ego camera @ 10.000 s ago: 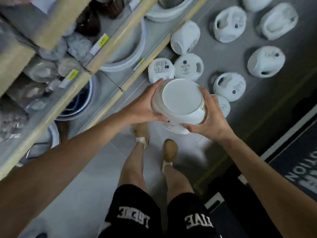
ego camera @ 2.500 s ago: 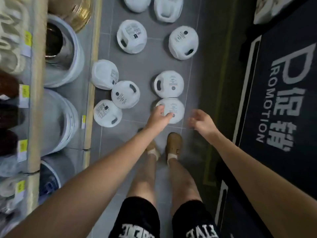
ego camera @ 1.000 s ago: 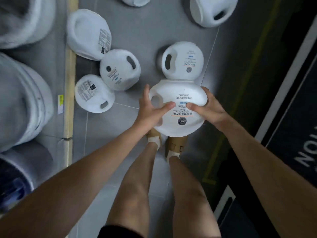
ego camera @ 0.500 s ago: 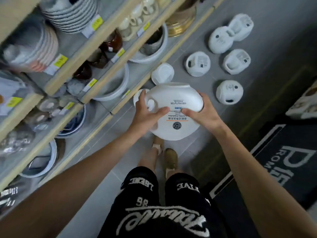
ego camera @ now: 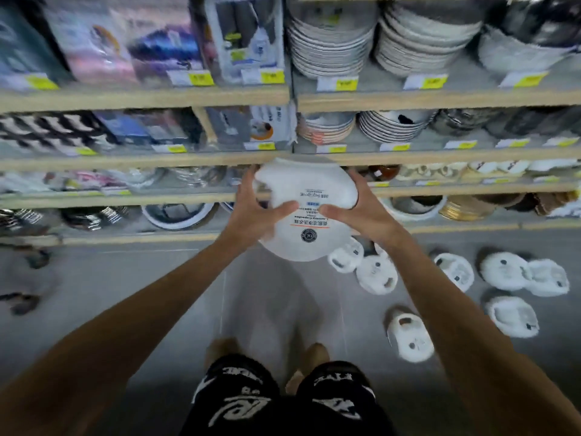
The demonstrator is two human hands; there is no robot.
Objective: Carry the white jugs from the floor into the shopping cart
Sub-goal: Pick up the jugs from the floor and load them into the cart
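Observation:
I hold a white jug [ego camera: 306,199] with a printed label in the air at chest height, in front of the shelves. My left hand [ego camera: 251,212] grips its left side, thumb across the front. My right hand [ego camera: 361,212] grips its right side the same way. Several more white jugs lie on the grey floor to the right, among them one [ego camera: 377,273] just under the held jug, one [ego camera: 408,338] near my right foot and one [ego camera: 512,316] farther right. No shopping cart is in view.
Wooden store shelves [ego camera: 283,158] run across the view ahead, stacked with plates [ego camera: 330,42], bowls and boxed goods with yellow price tags. Grey tiled floor [ego camera: 125,278] stretches to the left. My legs and shoes are at the bottom centre.
I have lifted the jug off the floor with both hands and turned left; the view has swung up to face the shelves, and the floor jugs now lie to my right.

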